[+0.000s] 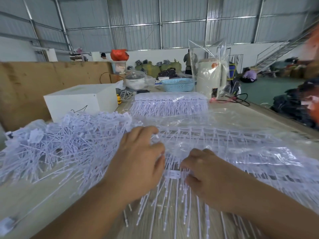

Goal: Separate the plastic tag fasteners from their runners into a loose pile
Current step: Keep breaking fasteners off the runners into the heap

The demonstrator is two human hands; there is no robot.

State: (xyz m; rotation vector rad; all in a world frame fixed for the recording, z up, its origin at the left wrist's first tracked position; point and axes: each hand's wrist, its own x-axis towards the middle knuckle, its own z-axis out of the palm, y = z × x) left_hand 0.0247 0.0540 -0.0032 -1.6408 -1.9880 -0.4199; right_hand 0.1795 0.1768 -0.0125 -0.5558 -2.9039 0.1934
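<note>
A loose pile of white plastic tag fasteners [57, 145] covers the left of the table. In front of me lies a sheet of fasteners still joined to their runners [215, 140], its thin tails pointing toward me [165, 209]. My left hand [138, 157] grips fasteners at the sheet's left edge, fingers curled round them. My right hand [205, 171] pinches the row of fasteners just to the right, next to a small flat tag head [172, 174]. A second stack of uncut runner sheets [170, 105] sits farther back under clear film.
A white box [82, 100] stands behind the pile, a brown board [34, 83] to the left. Clear plastic wrap [267, 157] spreads on the right. A cream kettle in a bag [211, 78], a blue basket [178, 85] and a pot [134, 80] stand at the back.
</note>
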